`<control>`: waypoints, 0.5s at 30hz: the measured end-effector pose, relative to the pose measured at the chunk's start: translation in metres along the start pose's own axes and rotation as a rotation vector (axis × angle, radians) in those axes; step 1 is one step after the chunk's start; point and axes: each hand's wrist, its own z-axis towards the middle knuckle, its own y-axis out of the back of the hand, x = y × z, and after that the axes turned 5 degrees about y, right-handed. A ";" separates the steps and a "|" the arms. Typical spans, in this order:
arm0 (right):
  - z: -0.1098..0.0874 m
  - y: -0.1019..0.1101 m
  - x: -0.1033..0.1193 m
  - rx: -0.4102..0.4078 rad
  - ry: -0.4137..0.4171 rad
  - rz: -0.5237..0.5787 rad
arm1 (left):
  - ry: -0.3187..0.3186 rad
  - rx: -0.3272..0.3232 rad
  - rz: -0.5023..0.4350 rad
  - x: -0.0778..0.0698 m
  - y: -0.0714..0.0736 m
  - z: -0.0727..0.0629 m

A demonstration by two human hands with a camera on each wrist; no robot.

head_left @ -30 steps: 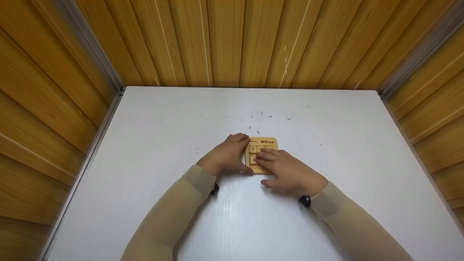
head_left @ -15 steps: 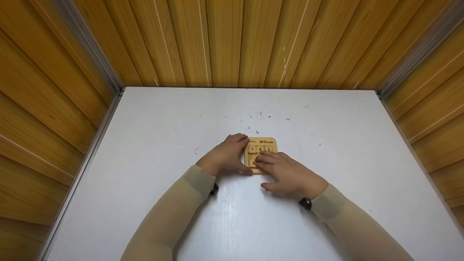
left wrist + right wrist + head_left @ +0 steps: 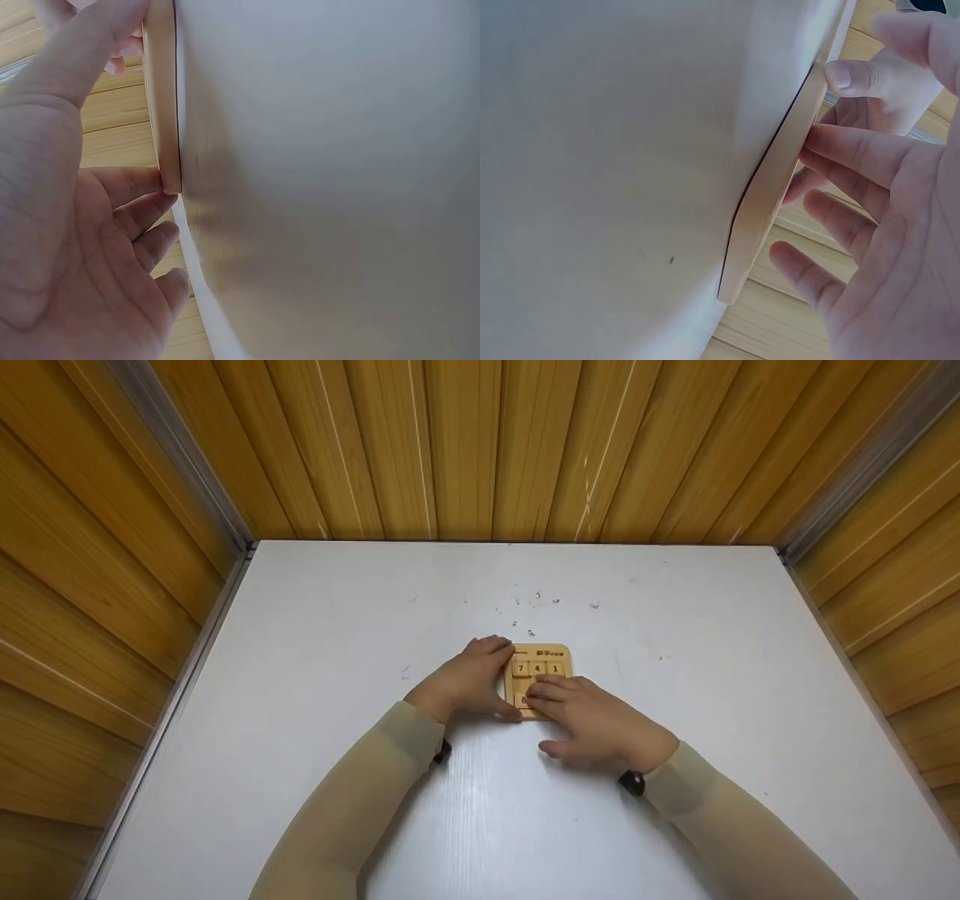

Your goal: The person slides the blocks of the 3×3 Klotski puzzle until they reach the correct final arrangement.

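A wooden sliding number puzzle (image 3: pixel 540 650) lies flat on the white table, its top row of tiles reading 7, 4, 1. My left hand (image 3: pixel 471 679) holds its left side, thumb at the near corner and fingertips at the far corner. In the left wrist view the frame's side edge (image 3: pixel 163 112) sits between that thumb and the fingers. Fingertips of my right hand (image 3: pixel 600 718) touch the tiles in the lower rows, beside the 8 tile (image 3: pixel 523 700), with the thumb held off the board. A bare slot shows between 7 and 8. The right hand covers the lower right tiles.
The white table (image 3: pixel 300 607) has small dark scuffs beyond the puzzle. Wood-patterned panels (image 3: pixel 465 450) stand along the back and both sides. A dark wrist device (image 3: pixel 632 782) is at the right cuff.
The 8 tile has slid toward me, leaving a slot under 7. My right hand has drawn slightly nearer, uncovering 4 and 1. My left hand keeps its hold.
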 end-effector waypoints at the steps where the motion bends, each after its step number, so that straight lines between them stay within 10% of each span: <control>1: 0.000 0.000 0.000 0.001 0.003 0.000 | -0.001 -0.001 0.001 0.000 0.000 0.000; 15: 0.007 0.004 -0.015 -0.039 0.024 0.040 | -0.002 0.006 0.019 -0.001 0.000 0.001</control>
